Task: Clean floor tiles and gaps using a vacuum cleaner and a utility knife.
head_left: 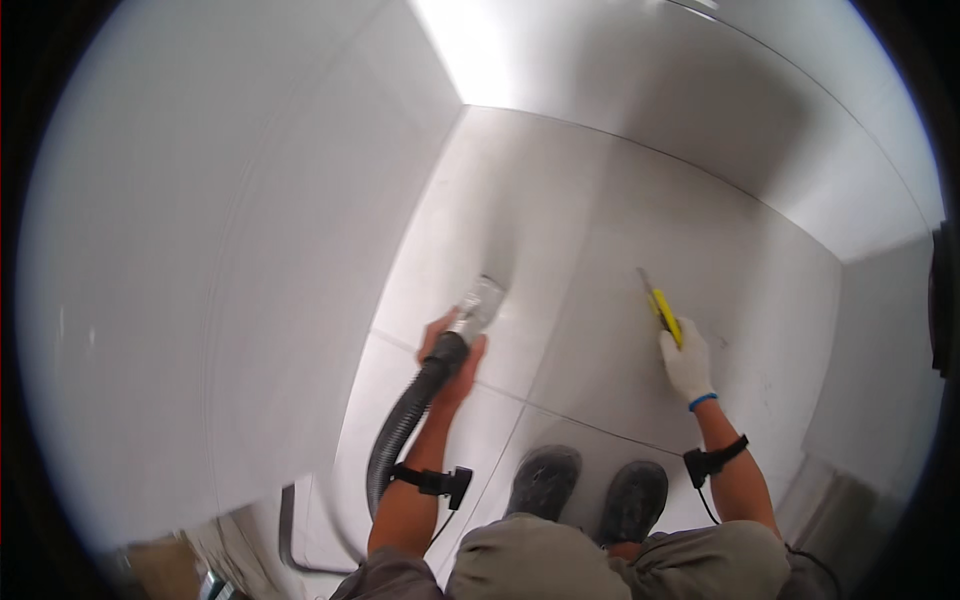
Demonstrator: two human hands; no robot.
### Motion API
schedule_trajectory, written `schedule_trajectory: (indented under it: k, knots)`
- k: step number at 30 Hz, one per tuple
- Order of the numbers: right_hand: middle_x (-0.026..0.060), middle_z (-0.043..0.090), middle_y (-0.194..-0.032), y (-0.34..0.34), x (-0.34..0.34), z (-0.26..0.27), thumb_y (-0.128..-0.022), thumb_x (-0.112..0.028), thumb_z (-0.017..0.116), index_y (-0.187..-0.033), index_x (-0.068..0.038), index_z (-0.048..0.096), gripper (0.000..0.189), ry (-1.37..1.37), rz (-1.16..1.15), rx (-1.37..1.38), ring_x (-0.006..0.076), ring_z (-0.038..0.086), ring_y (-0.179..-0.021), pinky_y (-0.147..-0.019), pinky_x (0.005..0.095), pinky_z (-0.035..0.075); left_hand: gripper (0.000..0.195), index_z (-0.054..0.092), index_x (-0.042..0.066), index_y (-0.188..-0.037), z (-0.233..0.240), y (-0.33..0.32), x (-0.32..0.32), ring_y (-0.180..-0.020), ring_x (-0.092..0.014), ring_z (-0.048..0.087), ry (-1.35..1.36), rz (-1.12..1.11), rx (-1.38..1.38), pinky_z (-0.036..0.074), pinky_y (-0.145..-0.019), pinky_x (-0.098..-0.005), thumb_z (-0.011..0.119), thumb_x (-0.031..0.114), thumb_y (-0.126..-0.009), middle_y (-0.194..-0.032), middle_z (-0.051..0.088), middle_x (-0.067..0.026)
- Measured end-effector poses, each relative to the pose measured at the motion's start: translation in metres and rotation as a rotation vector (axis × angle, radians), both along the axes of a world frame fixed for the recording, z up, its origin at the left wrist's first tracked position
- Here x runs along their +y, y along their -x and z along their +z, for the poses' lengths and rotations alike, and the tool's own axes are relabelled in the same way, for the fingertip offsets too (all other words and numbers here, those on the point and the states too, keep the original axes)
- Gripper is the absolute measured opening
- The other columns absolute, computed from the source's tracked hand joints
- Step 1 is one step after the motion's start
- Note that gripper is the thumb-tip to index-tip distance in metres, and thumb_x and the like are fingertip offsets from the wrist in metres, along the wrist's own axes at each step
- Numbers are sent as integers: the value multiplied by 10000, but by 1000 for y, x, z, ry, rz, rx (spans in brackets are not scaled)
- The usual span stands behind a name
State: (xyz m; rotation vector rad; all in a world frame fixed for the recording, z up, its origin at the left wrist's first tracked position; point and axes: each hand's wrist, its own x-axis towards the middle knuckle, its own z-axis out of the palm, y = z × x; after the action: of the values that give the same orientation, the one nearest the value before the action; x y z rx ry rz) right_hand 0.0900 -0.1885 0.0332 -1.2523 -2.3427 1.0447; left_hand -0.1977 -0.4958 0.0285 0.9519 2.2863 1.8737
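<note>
My bare left hand is wrapped around the end of a black corrugated vacuum hose. A clear plastic nozzle on that end points forward over the tiled floor; whether it touches the tile I cannot tell. In my right hand, which wears a white work glove with a blue cuff, is a yellow utility knife. The knife's blade extends forward and away from me, above the floor tiles at the right. Its tip looks blurred.
Pale walls enclose the floor ahead and on both sides. Thin dark joints run between the tiles. My dark shoes stand close below my hands. The hose loops behind my left arm. A brown object lies at lower left.
</note>
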Motion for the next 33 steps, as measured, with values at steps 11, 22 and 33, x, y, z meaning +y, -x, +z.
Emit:
schedule_trajectory:
  k: [11,22,33]
  knots:
    - [236,710,-1274,128,14,178,-989,-220,701,-1295,37,678,400,-233,822,-439,395,674,-1224,-1004,477,544,574,630,99,-1334,173,-58,-179,-1000,-188,654,21,558,-368,554,-928,-368,915,246,-858,-1080,686,-69]
    - [85,742,-1058,202,-497,331,-1028,-460,579,-1102,-150,674,332,1544,244,-156,288,736,-937,-862,475,630,482,734,72,-1257,351,-147,-322,-1037,-205,688,-611,541,-965,531,-939,-384,861,332,-871,-1073,769,-84]
    - [29,521,-699,236,-618,507,-992,-328,702,-937,-122,585,243,594,222,-3,245,570,-537,-532,432,524,487,664,11,-1381,282,-326,-859,-1069,-324,750,243,912,-1039,599,-941,-432,707,242,-954,-1295,732,-218]
